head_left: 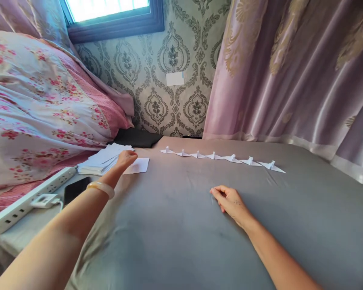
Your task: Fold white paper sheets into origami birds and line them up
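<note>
We log left hand (127, 157) over white paper (142, 165), pinch unclear — right hand (226, 198) curled, fingertips together; folded papers (213, 156) near bedsheet (175, 225) far edge.

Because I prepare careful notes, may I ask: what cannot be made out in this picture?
Head view: whether the left hand holds paper; its own back hides the fingertips.
Head view: part of the single white sheet, behind the left hand.
Head view: part of the smartphone, behind the left forearm.
Head view: the top of the window, cut off by the upper edge.
Head view: fine folds of the paper figures, too small.
</note>
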